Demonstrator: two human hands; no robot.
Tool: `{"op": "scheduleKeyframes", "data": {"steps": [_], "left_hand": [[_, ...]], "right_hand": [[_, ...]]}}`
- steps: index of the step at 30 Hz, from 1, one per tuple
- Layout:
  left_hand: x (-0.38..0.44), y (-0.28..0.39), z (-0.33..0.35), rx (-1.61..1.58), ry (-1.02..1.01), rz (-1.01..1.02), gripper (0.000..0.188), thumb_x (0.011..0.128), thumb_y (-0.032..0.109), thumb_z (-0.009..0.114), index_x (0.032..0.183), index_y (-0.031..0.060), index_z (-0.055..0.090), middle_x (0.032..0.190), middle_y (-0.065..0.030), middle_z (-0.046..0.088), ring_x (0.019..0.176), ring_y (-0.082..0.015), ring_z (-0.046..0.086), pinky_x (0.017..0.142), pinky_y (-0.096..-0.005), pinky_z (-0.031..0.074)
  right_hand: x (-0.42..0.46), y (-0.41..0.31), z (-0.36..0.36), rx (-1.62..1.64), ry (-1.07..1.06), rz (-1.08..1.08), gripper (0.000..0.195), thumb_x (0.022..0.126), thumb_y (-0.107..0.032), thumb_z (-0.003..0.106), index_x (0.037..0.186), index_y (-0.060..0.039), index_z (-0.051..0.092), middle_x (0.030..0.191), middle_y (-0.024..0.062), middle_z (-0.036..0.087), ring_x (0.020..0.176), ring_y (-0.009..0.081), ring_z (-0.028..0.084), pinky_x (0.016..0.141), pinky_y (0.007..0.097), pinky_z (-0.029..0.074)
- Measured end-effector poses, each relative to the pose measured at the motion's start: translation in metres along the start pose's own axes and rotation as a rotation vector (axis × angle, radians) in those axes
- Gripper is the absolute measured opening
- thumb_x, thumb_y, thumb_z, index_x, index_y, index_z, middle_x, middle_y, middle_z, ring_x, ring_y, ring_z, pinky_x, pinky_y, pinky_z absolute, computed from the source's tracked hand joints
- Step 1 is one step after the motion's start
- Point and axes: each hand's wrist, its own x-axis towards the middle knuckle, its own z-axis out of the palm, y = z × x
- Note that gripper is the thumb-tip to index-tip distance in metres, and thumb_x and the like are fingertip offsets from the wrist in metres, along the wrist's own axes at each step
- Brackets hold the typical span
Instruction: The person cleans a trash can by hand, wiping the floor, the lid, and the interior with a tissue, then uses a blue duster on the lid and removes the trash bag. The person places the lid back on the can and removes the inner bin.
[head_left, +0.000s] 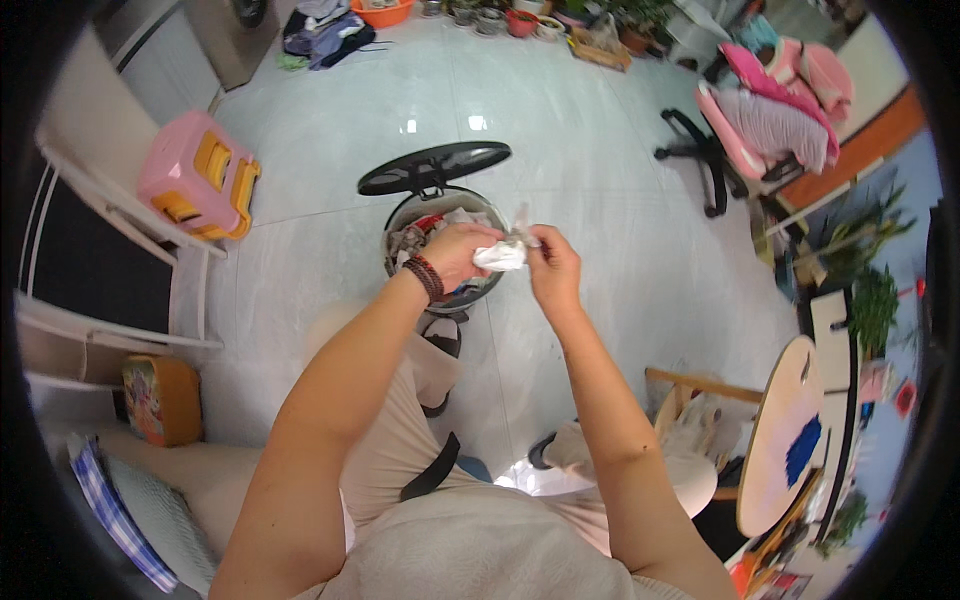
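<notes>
My left hand, with braided bracelets at the wrist, holds a crumpled white tissue over the right side of a round trash bin. My right hand pinches a thin, translucent scrap at the tissue's right end; its material is hard to tell. The bin stands on the floor and is nearly full of crumpled waste. Its black lid is tipped up at the far side. My left forearm and hand hide part of the bin's contents.
A pink and yellow plastic stool stands at left. Clothes, an orange basin and potted plants lie beyond. A pink swivel chair is at upper right, a round wooden board at lower right.
</notes>
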Motion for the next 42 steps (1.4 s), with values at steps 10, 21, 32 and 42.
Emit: {"op": "scheduleKeyframes", "data": {"steps": [10, 21, 32, 42], "left_hand": [[-0.001, -0.044, 0.016, 0.205, -0.056, -0.25, 0.032, 0.087, 0.009, 0.045, 0.117, -0.0018, 0.05, 0.107, -0.0097, 0.059, 0.096, -0.0179, 0.059, 0.08, -0.0311, 0.048], [0.006, -0.06, 0.1, 0.454, -0.285, -0.524, 0.059, 0.087, 0.008, 0.054, 0.139, 0.0047, 0.027, 0.129, -0.0134, 0.045, 0.113, -0.0236, 0.05, 0.092, -0.033, 0.041], [0.028, -0.055, 0.119, 0.438, -0.316, -0.664, 0.059, 0.085, -0.005, 0.048, 0.139, 0.0028, 0.025, 0.123, -0.0146, 0.051, 0.108, -0.0215, 0.054, 0.093, -0.0335, 0.041], [0.03, -0.05, 0.109, 0.412, -0.218, -0.636, 0.053, 0.086, -0.002, 0.05, 0.135, 0.0006, 0.03, 0.122, -0.0155, 0.052, 0.106, -0.0211, 0.055, 0.093, -0.0343, 0.041]], "right_hand": [[-0.081, 0.005, 0.005, -0.176, -0.063, -0.046, 0.025, 0.069, -0.002, 0.065, 0.093, -0.0023, 0.059, 0.104, 0.0114, 0.057, 0.099, 0.0313, 0.052, 0.082, 0.0372, 0.045], [-0.26, 0.264, -0.109, -0.58, 0.72, 0.935, 0.017, 0.074, -0.004, 0.06, 0.088, 0.001, 0.054, 0.091, 0.0187, 0.055, 0.084, 0.0352, 0.054, 0.075, 0.04, 0.044], [-0.22, 0.359, -0.065, -0.524, 0.614, 0.893, 0.019, 0.068, 0.001, 0.06, 0.087, -0.0032, 0.058, 0.089, 0.0189, 0.054, 0.087, 0.0358, 0.053, 0.079, 0.0412, 0.043], [-0.224, 0.416, -0.179, -0.915, 0.681, 0.873, 0.019, 0.071, 0.0, 0.057, 0.09, -0.0022, 0.054, 0.089, 0.0155, 0.05, 0.085, 0.0318, 0.049, 0.075, 0.0406, 0.042]]}}
